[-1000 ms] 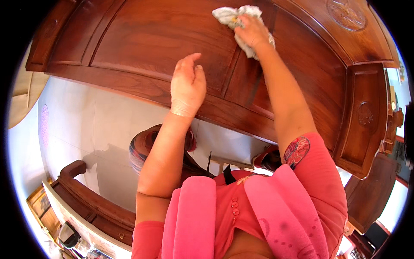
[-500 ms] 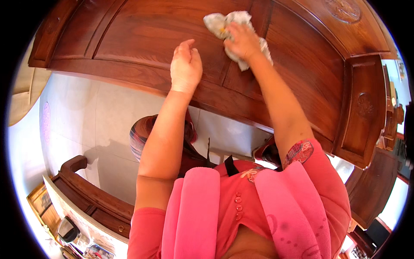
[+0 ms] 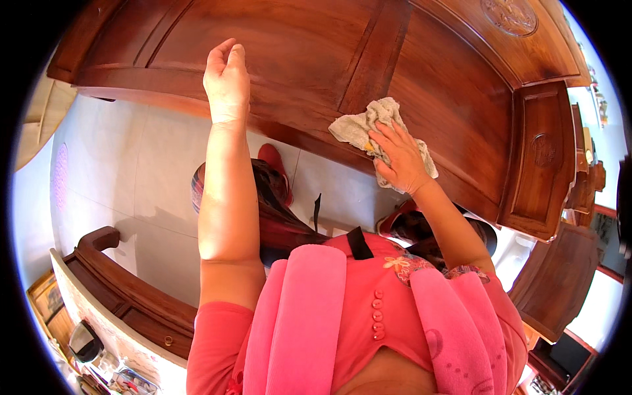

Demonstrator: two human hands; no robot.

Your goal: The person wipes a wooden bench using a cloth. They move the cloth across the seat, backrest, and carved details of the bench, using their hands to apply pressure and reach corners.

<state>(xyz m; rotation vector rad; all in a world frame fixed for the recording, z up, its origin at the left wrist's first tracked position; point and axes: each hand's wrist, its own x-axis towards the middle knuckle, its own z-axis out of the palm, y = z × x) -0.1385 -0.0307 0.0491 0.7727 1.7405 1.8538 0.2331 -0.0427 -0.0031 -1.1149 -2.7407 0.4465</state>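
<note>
My right hand [image 3: 401, 158] lies over a crumpled pale cloth [image 3: 356, 130], holding it against the front edge of a glossy reddish-brown wooden bench [image 3: 263, 52]. The fingers are spread across the cloth, and part of it hangs past the edge. A small yellow patch shows on the cloth beside my fingers. My left hand [image 3: 227, 82] is held above the front rail of the bench, further left. Its fingers are loosely bent with the thumb apart, and nothing is in it.
A carved side panel [image 3: 541, 158] closes the bench's right end, and a backrest with a round carving [image 3: 510, 14] rises at the far right. Pale floor tiles [image 3: 158, 158] lie below. Another dark wooden seat [image 3: 131, 283] stands behind at lower left. A wooden stool or table [image 3: 556, 283] is at right.
My right hand has drawn the cloth from the seat panel toward me, to the front edge. My left hand has moved left and slightly farther away, still without anything in it.
</note>
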